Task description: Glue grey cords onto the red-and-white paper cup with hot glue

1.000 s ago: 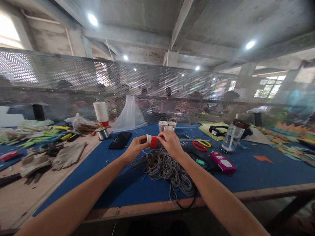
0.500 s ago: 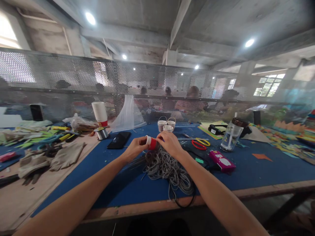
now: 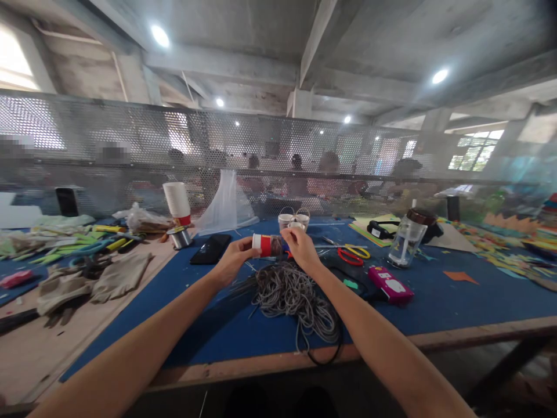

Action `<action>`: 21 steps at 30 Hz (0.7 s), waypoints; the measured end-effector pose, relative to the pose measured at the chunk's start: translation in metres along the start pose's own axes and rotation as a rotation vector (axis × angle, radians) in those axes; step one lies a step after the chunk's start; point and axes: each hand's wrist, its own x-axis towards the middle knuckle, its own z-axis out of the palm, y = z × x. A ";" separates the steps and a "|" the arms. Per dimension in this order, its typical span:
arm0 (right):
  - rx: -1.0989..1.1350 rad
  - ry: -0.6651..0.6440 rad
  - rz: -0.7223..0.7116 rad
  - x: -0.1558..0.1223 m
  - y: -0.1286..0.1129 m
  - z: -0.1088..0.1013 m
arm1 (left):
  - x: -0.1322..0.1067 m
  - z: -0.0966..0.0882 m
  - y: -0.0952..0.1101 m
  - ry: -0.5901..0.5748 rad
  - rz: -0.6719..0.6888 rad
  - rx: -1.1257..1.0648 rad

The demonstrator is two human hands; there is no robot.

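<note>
My left hand (image 3: 238,259) is closed around a small paper cup (image 3: 261,244), white at the rim with a red band, tipped on its side. Its right end looks grey-brown, like wound cord, though the detail is blurred. To the right of that end, my right hand (image 3: 300,249) is closed in a pinch; whatever sits between its fingertips is too small to make out. Below both hands lies a loose heap of grey cord (image 3: 296,296). Just beyond the right hand stand several small white cups with thin loop handles (image 3: 286,219).
Left of the hands are a black phone (image 3: 210,249), a wire spool (image 3: 180,237), stacked paper cups (image 3: 176,200) and gloves (image 3: 122,277). To the right lie red-and-yellow scissors (image 3: 350,256), a purple box (image 3: 390,285) and a clear bottle (image 3: 407,238). A perforated metal screen (image 3: 270,139) stands behind.
The cup has turned to lie more level, and its grey-brown end shows more. My right hand has drawn slightly away to the right of the cup.
</note>
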 end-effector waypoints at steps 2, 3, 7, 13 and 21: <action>0.058 -0.050 0.026 -0.001 -0.002 0.000 | -0.001 0.002 0.004 0.019 -0.009 -0.036; 0.089 -0.087 0.043 -0.001 -0.003 0.001 | -0.002 0.003 0.005 0.024 -0.024 -0.055; 0.192 -0.175 0.105 -0.003 -0.004 0.004 | -0.002 0.005 0.007 0.048 -0.046 -0.154; 0.276 -0.174 0.134 -0.004 -0.001 0.008 | 0.000 0.001 0.004 0.064 -0.072 -0.227; 0.205 -0.163 0.041 -0.007 -0.014 0.007 | 0.001 -0.003 0.002 0.065 -0.179 -0.343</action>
